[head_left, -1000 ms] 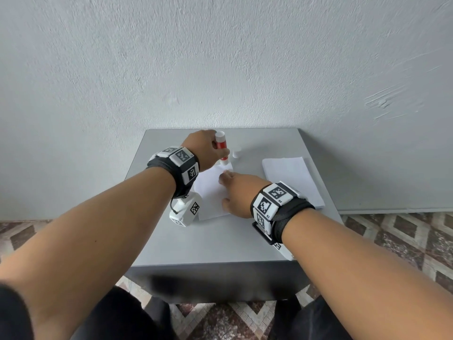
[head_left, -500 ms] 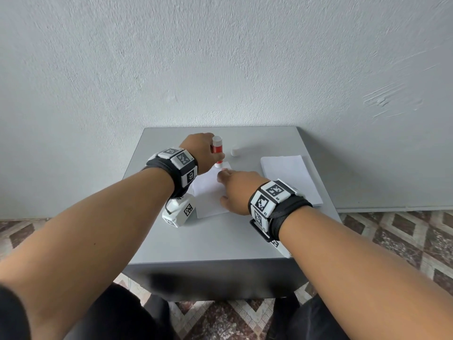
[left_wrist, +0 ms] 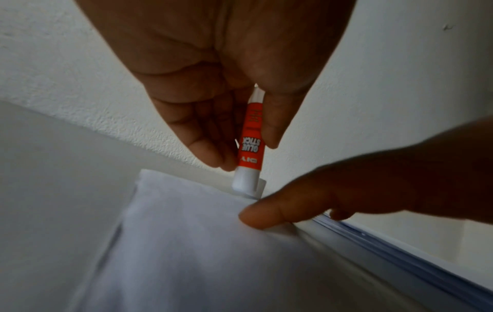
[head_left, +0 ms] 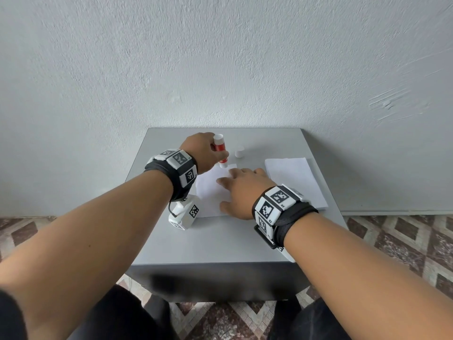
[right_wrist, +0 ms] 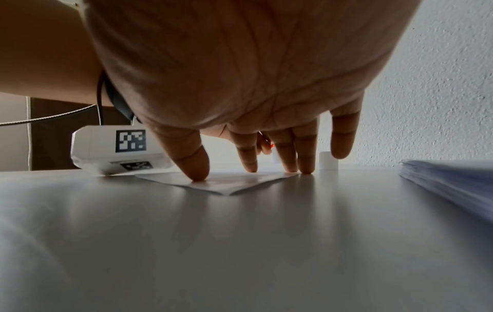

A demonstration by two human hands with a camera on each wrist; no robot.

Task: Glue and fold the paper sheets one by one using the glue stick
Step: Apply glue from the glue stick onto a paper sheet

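Note:
A white paper sheet lies flat in the middle of the grey table. My left hand grips a red and white glue stick, held upright with its tip down on the sheet's far edge. My right hand presses the sheet down with straight, spread fingers along its right side. The sheet shows under those fingertips in the right wrist view.
The glue stick's white cap stands on the table behind the sheet. A stack of white paper sheets lies to the right. The wall rises just behind the table. A patterned tile floor lies below.
The glue stick in my left hand has slid a little to the left along the sheet's far edge. My right hand stays pressed on the sheet.

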